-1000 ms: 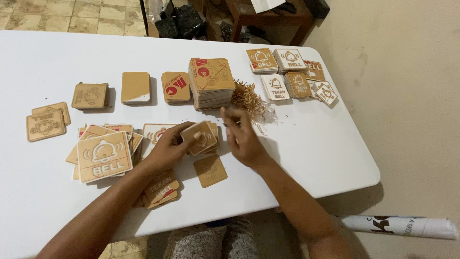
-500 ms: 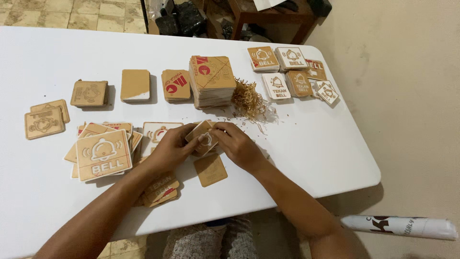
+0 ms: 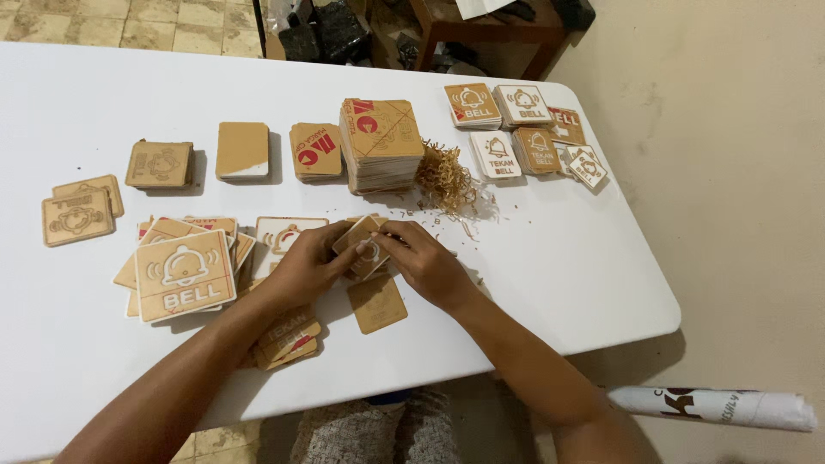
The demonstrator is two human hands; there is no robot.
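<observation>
Both my hands meet over the middle of the white table (image 3: 550, 258). My left hand (image 3: 305, 266) and my right hand (image 3: 425, 266) grip one small wooden sign plaque (image 3: 363, 242) with a bell picture, tilted between the fingers. Just below it a plain square wooden plaque (image 3: 376, 303) lies flat on the table. Under my left forearm sits a small heap of plaques (image 3: 288, 337). To the left lies a larger bell plaque (image 3: 185, 275) on top of several spread ones.
A tall stack of wooden plaques (image 3: 381, 144) stands at the table's centre back, with a tuft of peeled paper strips (image 3: 445, 179) beside it. More plaques lie at the back right (image 3: 524, 129) and far left (image 3: 77, 213). A rolled paper (image 3: 713, 406) lies on the floor at the right.
My right hand came down from above the plaque and closed in on it beside the left hand. Both now hold it together slightly nearer the table's middle.
</observation>
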